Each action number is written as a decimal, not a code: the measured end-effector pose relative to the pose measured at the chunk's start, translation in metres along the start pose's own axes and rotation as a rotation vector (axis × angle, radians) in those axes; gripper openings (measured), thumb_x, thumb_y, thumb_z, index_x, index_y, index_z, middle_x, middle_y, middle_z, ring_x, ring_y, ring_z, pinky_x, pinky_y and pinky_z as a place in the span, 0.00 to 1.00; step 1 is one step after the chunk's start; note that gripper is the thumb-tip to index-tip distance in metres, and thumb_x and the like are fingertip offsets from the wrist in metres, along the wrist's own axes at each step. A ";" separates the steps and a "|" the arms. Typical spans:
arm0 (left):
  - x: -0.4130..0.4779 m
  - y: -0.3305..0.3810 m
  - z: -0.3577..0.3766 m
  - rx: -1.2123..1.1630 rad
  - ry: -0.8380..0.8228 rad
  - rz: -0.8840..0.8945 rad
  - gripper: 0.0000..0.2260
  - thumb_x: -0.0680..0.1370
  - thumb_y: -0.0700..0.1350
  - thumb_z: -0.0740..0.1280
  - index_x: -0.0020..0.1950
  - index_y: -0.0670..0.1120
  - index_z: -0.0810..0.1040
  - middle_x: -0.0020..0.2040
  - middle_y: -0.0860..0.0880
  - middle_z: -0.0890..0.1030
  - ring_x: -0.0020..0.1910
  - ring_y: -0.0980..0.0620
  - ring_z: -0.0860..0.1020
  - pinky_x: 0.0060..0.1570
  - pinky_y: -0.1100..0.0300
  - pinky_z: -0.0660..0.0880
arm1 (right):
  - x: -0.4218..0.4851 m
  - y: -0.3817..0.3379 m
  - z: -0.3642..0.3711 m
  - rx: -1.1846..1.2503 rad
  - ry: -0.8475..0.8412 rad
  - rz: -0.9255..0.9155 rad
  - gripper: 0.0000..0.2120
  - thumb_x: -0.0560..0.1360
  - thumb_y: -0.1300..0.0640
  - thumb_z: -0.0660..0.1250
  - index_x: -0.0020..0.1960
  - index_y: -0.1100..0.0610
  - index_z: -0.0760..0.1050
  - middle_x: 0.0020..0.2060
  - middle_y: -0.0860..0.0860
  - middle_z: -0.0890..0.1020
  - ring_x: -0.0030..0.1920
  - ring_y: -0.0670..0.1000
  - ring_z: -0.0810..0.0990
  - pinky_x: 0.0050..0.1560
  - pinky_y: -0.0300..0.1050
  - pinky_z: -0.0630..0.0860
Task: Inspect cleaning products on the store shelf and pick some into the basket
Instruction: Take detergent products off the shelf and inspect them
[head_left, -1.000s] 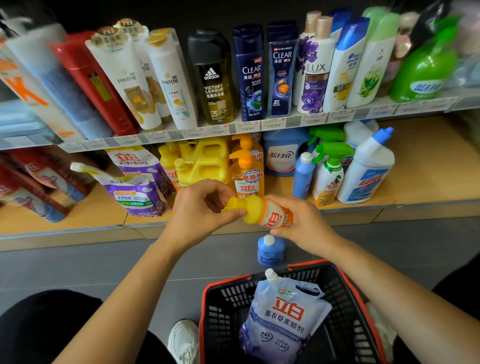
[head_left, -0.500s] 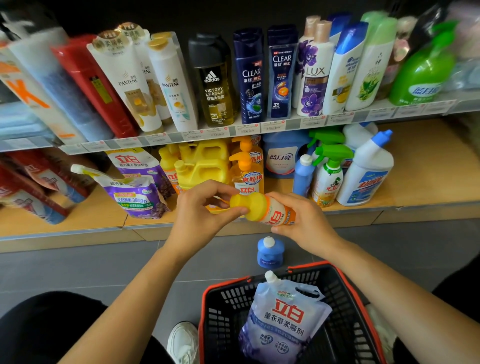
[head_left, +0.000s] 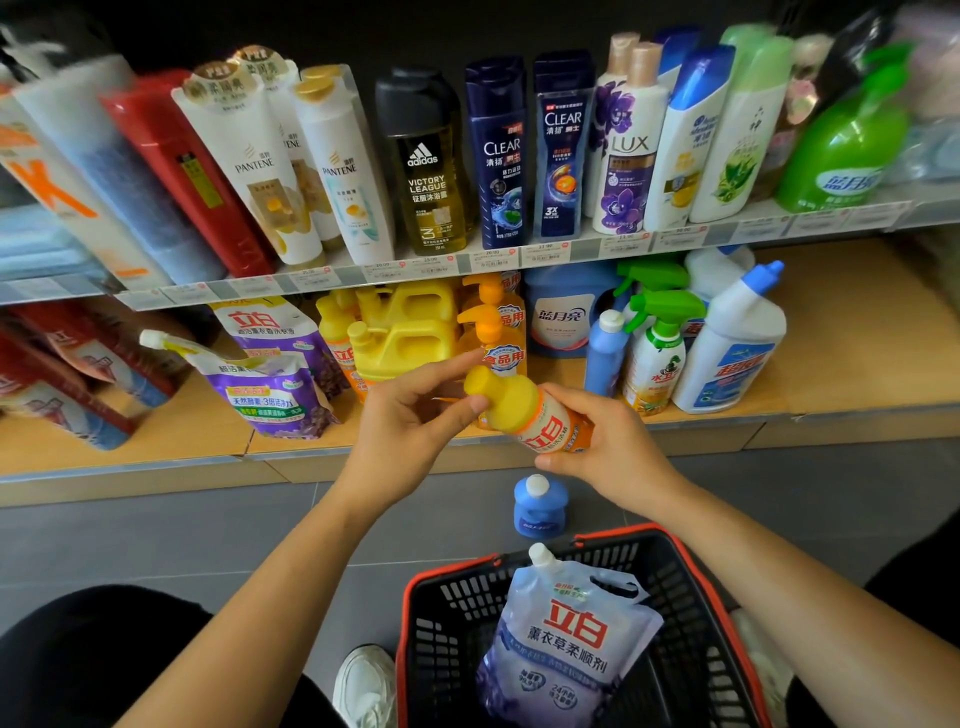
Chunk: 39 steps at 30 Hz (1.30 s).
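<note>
Two grips on one bottle. My right grip curls round its orange-labelled body. My left grip pinches the yellow cap between thumb and forefinger.

Bottle tilted, cap toward upper left, held in the air in front of the lower shelf. Cap on.

Below: black basket, red rim, containing one white-and-purple refill pouch, spout up.

Small blue bottle upright on the floor between basket and shelf.

Behind my grips on the lower shelf: yellow jugs beside orange pump bottles.
</note>
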<state>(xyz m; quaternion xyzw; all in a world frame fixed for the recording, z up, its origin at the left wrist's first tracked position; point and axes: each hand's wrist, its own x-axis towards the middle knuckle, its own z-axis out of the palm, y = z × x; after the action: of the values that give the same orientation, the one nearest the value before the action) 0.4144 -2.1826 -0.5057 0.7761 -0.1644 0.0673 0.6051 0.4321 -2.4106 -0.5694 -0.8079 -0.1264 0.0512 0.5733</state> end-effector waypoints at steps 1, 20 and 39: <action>0.000 0.000 0.000 -0.053 0.035 -0.024 0.17 0.76 0.39 0.71 0.64 0.51 0.79 0.49 0.56 0.87 0.50 0.58 0.84 0.49 0.62 0.81 | 0.000 -0.001 0.000 0.013 0.001 -0.002 0.35 0.66 0.63 0.81 0.69 0.51 0.74 0.56 0.45 0.83 0.55 0.42 0.82 0.55 0.36 0.77; -0.021 -0.038 0.038 -0.031 -0.276 -0.334 0.20 0.72 0.42 0.79 0.61 0.50 0.78 0.47 0.54 0.83 0.45 0.60 0.79 0.45 0.64 0.76 | -0.002 -0.030 -0.005 0.599 0.204 0.218 0.14 0.72 0.51 0.72 0.55 0.57 0.80 0.46 0.52 0.87 0.50 0.54 0.85 0.49 0.53 0.83; -0.010 -0.001 0.018 -0.150 -0.066 -0.200 0.21 0.69 0.53 0.78 0.60 0.54 0.81 0.57 0.51 0.83 0.56 0.47 0.83 0.49 0.50 0.83 | -0.003 -0.009 -0.010 -0.387 0.044 -0.174 0.33 0.66 0.51 0.80 0.67 0.39 0.70 0.58 0.44 0.79 0.56 0.50 0.79 0.54 0.56 0.78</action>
<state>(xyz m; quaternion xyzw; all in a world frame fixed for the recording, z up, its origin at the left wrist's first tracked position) 0.4039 -2.1983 -0.5148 0.7431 -0.1107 -0.0314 0.6592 0.4303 -2.4181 -0.5575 -0.8900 -0.1907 -0.0412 0.4122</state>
